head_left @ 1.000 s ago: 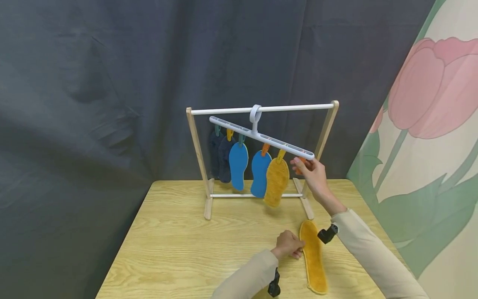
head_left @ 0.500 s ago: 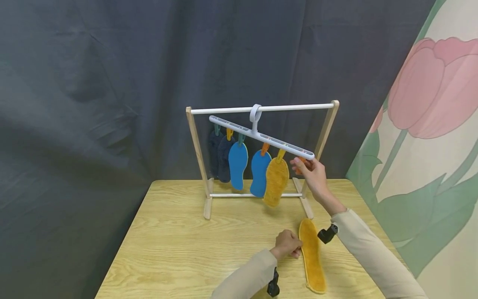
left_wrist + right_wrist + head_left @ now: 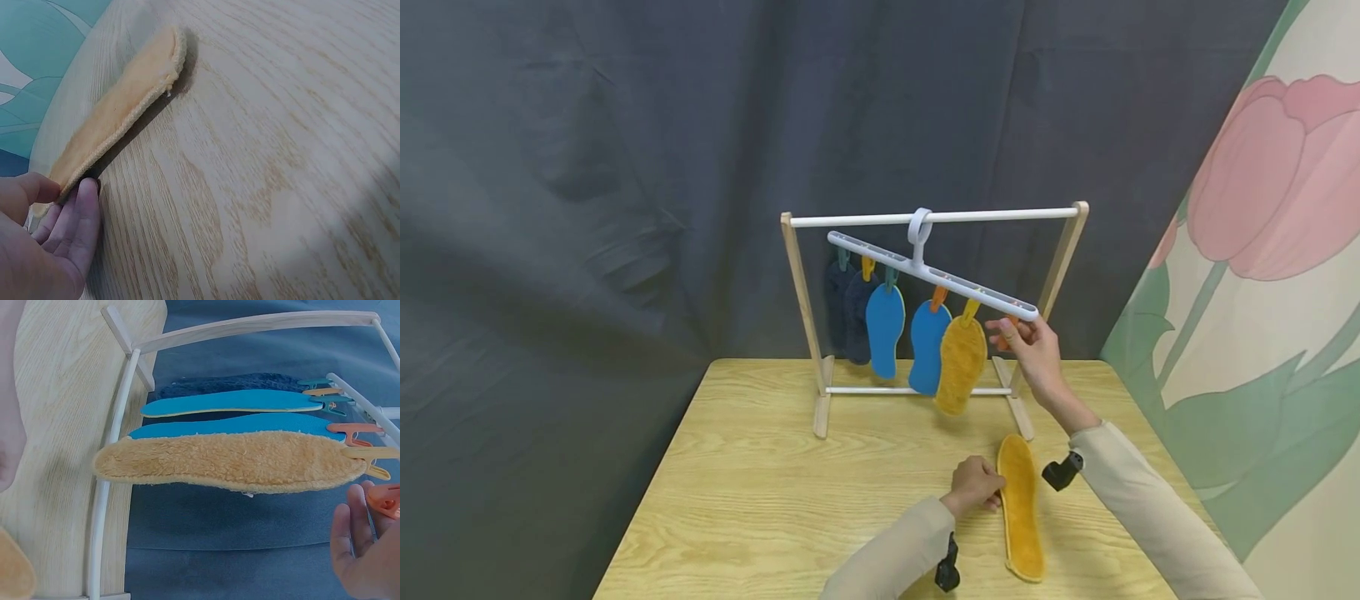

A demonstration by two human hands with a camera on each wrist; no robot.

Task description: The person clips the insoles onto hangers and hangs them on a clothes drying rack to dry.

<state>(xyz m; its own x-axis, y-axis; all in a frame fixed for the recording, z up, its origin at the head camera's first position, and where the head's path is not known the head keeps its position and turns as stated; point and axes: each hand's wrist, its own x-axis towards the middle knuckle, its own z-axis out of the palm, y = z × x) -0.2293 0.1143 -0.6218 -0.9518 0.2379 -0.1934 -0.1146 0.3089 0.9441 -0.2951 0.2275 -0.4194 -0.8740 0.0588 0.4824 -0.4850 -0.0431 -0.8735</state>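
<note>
My left hand (image 3: 977,483) pinches the edge of a yellow fleece insole (image 3: 1021,510) between thumb and fingers, low over the table. The left wrist view shows the insole (image 3: 119,119) casting a shadow beneath its edge. Up at the hanger's right end, my right hand (image 3: 1036,354) holds an orange clothespin (image 3: 386,499) that has nothing in its jaws. Beside that clothespin another yellow insole (image 3: 961,367) hangs from a yellow clothespin (image 3: 970,312). Left of it hang blue insoles (image 3: 886,332) and dark navy insoles (image 3: 857,321), each from its own clothespin.
The pale grey hanger (image 3: 917,265) slants from the white top bar (image 3: 1000,216) of a wooden rack (image 3: 805,300). Its feet stand on the wood-grain table (image 3: 737,467). Behind is a dark curtain (image 3: 625,208); a tulip-printed wall covering (image 3: 1262,350) is at right.
The yellow insole in my left hand has shifted slightly left and toward the rack. My right hand stays at the orange clothespin. The head view has turned a little.
</note>
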